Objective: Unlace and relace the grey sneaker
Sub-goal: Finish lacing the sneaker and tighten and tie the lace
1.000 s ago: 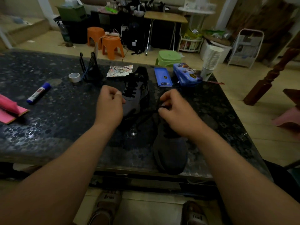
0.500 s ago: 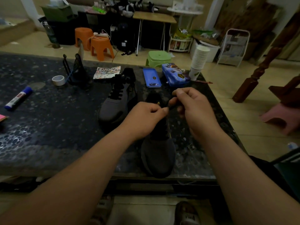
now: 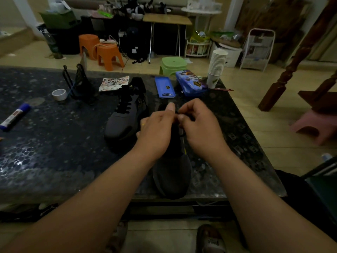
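A grey sneaker (image 3: 173, 178) lies on the dark stone table (image 3: 54, 143), toe toward me at the front edge. Both hands meet over its lacing area. My left hand (image 3: 156, 132) has its fingers curled with the thumb raised, pinching the black lace (image 3: 179, 125). My right hand (image 3: 198, 125) is curled around the same lace just beside it, fingertips touching the left hand's. The eyelets and tongue are hidden under the hands. A second grey sneaker (image 3: 125, 114), laced in black, lies to the left, apart from both hands.
Behind the shoes lie a blue tin lid (image 3: 165, 87) and a blue pencil case (image 3: 191, 83), with a stack of paper cups (image 3: 217, 68) at the far right corner. A tape roll (image 3: 59, 94), black stand (image 3: 80, 83), sticker sheet (image 3: 114, 83) and blue marker (image 3: 14, 117) sit left.
A second ago my hands were spread apart, pulling the lace sideways. They have come together over the near sneaker's lacing, and the view has shifted slightly left.
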Demonstrator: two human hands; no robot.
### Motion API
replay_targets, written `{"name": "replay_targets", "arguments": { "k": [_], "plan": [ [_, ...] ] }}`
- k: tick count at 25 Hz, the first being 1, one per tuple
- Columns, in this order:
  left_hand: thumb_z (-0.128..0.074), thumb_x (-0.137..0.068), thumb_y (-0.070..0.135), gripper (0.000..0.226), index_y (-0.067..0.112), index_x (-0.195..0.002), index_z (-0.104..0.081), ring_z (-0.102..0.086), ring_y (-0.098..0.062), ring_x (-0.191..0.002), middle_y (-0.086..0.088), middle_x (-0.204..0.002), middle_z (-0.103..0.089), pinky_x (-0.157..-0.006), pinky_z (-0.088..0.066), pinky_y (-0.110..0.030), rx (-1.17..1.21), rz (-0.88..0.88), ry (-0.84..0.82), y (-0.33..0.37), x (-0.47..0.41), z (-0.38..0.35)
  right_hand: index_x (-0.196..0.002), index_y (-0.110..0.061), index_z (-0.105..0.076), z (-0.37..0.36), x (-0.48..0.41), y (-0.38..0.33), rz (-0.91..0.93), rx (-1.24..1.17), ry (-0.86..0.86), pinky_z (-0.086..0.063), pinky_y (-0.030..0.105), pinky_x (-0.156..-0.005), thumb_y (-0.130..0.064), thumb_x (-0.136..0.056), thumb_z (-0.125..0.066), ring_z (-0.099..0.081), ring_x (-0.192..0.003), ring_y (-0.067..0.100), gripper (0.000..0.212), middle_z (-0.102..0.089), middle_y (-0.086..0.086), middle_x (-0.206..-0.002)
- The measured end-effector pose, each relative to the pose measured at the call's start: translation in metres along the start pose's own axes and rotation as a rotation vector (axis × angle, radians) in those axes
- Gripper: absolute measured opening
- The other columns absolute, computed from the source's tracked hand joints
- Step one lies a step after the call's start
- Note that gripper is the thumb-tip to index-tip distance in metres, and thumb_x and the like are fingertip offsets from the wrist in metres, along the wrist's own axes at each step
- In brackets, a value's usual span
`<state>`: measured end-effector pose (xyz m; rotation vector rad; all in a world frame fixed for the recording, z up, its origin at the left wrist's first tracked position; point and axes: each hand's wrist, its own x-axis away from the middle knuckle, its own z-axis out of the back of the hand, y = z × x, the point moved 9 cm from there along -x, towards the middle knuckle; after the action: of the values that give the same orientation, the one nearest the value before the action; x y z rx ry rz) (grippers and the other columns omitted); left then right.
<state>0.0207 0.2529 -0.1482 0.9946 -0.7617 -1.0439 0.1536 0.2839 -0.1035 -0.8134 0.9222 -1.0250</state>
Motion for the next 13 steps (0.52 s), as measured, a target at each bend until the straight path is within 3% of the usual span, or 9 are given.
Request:
{"name": "replay_targets", "arguments": {
  "k": [3,5,8,10,13],
  "plan": [
    [-0.055,-0.094,0.056,0.037,0.03,-0.087,-0.08,-0.069,-0.037,-0.109,-0.011,-0.1,-0.077,-0.101,-0.052,-0.058,0.345,0.074,-0.022,-0.01,-0.002,-0.007,-0.093,-0.024,-0.061,-0.003,0.007,-0.001,0.079,0.112,0.029,-0.045,0.012,-0.068,-0.007,-0.095,-0.064,-0.062,-0.081,-0.002,0.017,-0.066,-0.014,-0.085],
    [-0.06,-0.102,0.034,0.031,0.014,-0.092,-0.081,-0.075,-0.031,-0.092,-0.014,-0.096,-0.078,-0.087,-0.061,-0.046,0.511,0.128,-0.03,-0.01,-0.001,-0.013,-0.095,-0.022,-0.063,-0.003,0.011,0.0,0.094,0.085,0.064,-0.05,0.018,-0.07,-0.006,-0.095,-0.062,-0.064,-0.082,0.001,0.016,-0.067,-0.013,-0.086],
    [-0.061,-0.102,0.019,0.022,0.006,-0.099,-0.078,-0.07,-0.014,-0.068,-0.012,-0.085,-0.074,-0.059,-0.056,-0.023,0.588,0.147,-0.037,-0.004,-0.001,-0.014,-0.096,-0.021,-0.063,-0.005,0.019,0.001,0.131,0.071,0.089,-0.054,0.027,-0.071,-0.005,-0.095,-0.062,-0.066,-0.081,0.004,0.016,-0.068,-0.011,-0.086],
    [-0.06,-0.101,0.017,0.02,0.005,-0.105,-0.076,-0.065,-0.005,-0.058,-0.005,-0.081,-0.071,-0.047,-0.048,-0.014,0.58,0.17,-0.04,-0.002,-0.004,-0.009,-0.096,-0.021,-0.063,-0.012,0.023,0.006,0.143,0.089,0.041,-0.055,0.031,-0.072,-0.005,-0.095,-0.062,-0.066,-0.082,0.006,0.016,-0.069,-0.011,-0.088],
    [-0.052,-0.106,0.022,0.025,0.013,-0.103,-0.075,-0.062,-0.006,-0.07,0.002,-0.087,-0.074,-0.051,-0.048,-0.016,0.592,0.133,0.021,0.0,-0.015,0.007,-0.093,-0.027,-0.063,-0.026,0.027,0.028,0.03,0.087,-0.09,-0.057,0.04,-0.073,-0.008,-0.094,-0.063,-0.068,-0.076,0.011,0.019,-0.07,-0.009,-0.087]
  ]
}}
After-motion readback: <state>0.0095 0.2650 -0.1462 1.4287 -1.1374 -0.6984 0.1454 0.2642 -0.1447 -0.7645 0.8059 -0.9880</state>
